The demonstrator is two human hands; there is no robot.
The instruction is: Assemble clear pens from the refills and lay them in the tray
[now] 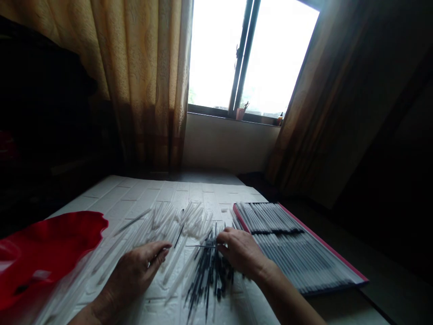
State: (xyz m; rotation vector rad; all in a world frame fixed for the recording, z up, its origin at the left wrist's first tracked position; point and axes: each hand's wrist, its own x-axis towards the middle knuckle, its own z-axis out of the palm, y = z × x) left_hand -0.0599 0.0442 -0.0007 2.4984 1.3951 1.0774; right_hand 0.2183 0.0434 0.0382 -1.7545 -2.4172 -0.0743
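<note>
My right hand (238, 250) is closed with its fingertips pinched on a thin dark stick, which points left over a loose pile of black sticks (206, 275). To the left, my left hand (140, 266) hovers over clear plastic tubes (162, 219), its thumb and fingers drawn together; whether anything small is between them cannot be made out. Beside my right hand lies a flat red-edged box (324, 253) holding rows of pale tubes with dark ends.
A red plastic basin (57, 248) sits at the left of the white brick-patterned table (131, 192). Beyond the table are a yellow curtain (142, 81) and a window, with a pink cup (240, 113) on its sill.
</note>
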